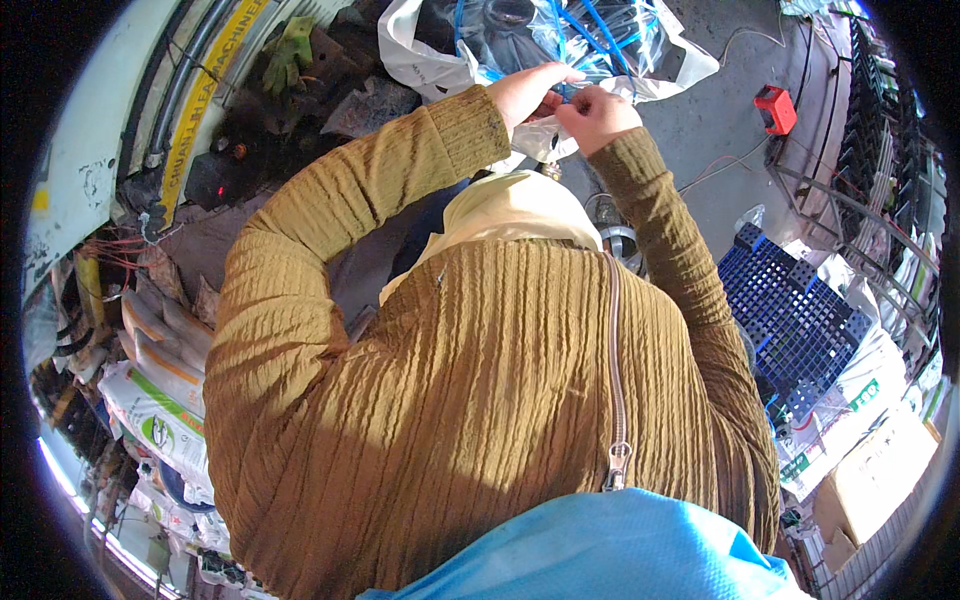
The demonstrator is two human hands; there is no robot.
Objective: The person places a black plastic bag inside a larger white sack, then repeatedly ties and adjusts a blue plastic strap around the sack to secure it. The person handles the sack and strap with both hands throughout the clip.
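A white plastic sack [405,45] stands open at the top middle, with clear plastic film [510,45] and blue strips [600,35] inside its mouth. Both hands meet at the sack's near edge. My left hand [532,92] reaches in from the left, its index finger extended over closed fingers at the white plastic. My right hand [600,120] is closed in a pinch right beside it. Whatever sits between the right fingertips is too small and covered to name. Brown ribbed sleeves cover both forearms. Below the hands lies a pale yellow cloth [520,208].
Left stands a pale machine with a yellow strip [205,105]; a yellow-green glove [290,58] lies among dark parts beside it. On the right are a red box [774,110], a blue plastic grid pallet [795,315] and a cardboard box [880,475]. Stacked printed sacks [150,410] stand lower left.
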